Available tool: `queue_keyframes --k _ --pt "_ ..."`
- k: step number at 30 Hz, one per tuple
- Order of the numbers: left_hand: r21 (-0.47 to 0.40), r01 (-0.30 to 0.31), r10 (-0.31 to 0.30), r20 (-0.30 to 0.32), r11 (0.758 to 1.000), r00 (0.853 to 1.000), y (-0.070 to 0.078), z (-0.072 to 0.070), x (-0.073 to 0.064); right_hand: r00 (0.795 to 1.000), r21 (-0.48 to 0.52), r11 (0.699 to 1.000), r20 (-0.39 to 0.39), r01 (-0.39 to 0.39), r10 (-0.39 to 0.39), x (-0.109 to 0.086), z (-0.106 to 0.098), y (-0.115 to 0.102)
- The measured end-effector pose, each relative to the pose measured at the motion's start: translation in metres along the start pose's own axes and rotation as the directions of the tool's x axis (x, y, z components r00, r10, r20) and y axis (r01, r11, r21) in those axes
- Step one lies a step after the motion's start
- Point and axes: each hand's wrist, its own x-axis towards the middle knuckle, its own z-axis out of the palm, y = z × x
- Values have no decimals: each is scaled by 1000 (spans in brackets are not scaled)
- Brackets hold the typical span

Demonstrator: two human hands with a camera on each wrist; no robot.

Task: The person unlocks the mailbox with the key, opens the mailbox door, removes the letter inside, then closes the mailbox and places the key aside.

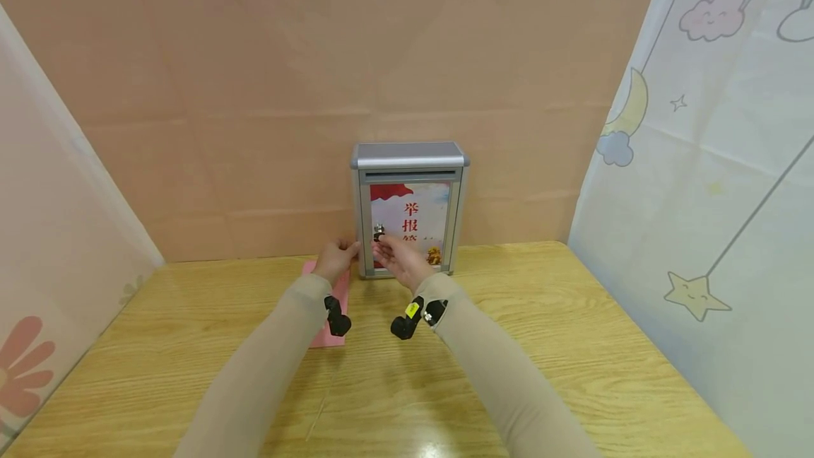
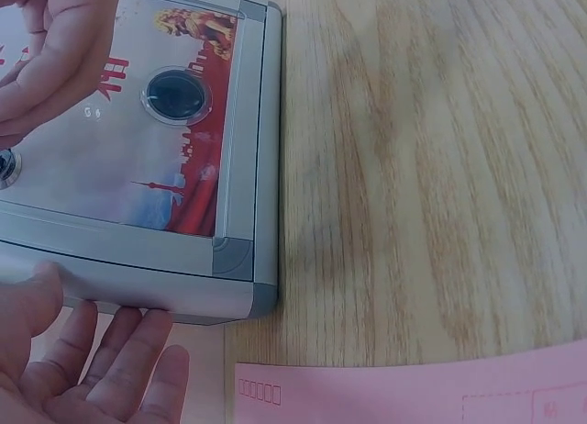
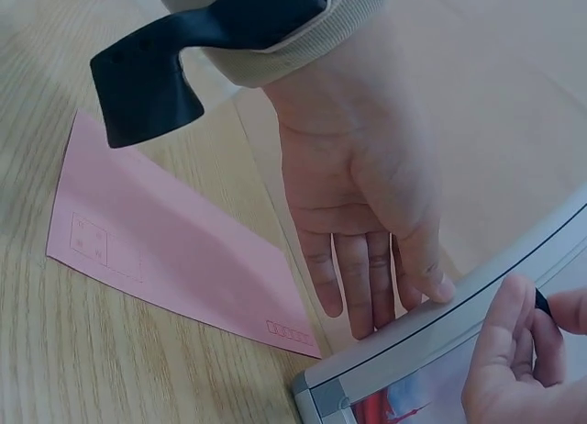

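A grey metal letter box (image 1: 410, 154) with red Chinese lettering on its front stands upright against the back wall. My right hand (image 1: 402, 261) is at the left part of its door, pinching a small black-headed key (image 3: 541, 302) between thumb and fingers. Just above those fingertips shows a round silver lock (image 1: 379, 227). My left hand (image 1: 335, 260) rests against the box's left side, thumb at the front edge and the other fingers extended along the side. Below that hand lies a pink envelope (image 3: 165, 222), partly covered by the left forearm in the head view.
The box stands at the back of a wood-grain table (image 1: 509, 345). A slot (image 1: 410, 174) runs across the box's upper front. Printed cloth walls (image 1: 718, 161) close in both sides, with a plain peach sheet (image 1: 254, 90) behind.
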Motion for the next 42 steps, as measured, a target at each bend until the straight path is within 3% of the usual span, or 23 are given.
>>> queue_keyframes --k 7,9,12,16,21,26,29,32,42 --pt "4 -5 5 -2 1000 1000 0 -1 1 999 -15 1000 39 -3 4 -7 -5 0" --pt "13 -7 7 -8 1000 1000 -1 -1 3 997 -65 998 73 -3 7 -11 -10 -1" --pt "18 -11 12 -15 1000 1000 -1 0 4 987 -222 975 161 9 27 -16 -24 -5" --pt "0 -16 16 -15 1000 1000 -1 1 4 967 -437 900 234 12 101 -17 -53 -15" --pt "13 -22 23 -20 1000 1000 0 -1 0 940 -614 789 262 -12 217 -13 -96 -28" --pt "16 -21 21 -26 1000 999 -1 -1 0 915 -741 668 222 -66 336 -8 -132 -33" --pt "15 -22 22 -25 1000 999 -3 -1 2 906 -771 625 170 -122 387 -8 -144 -32" --pt "20 -23 24 -22 1000 999 -4 -1 4 903 -773 612 132 -164 409 -8 -151 -28" --pt "10 -20 20 6 1000 1000 -3 0 4 896 -732 619 29 -283 444 -7 -154 -22"
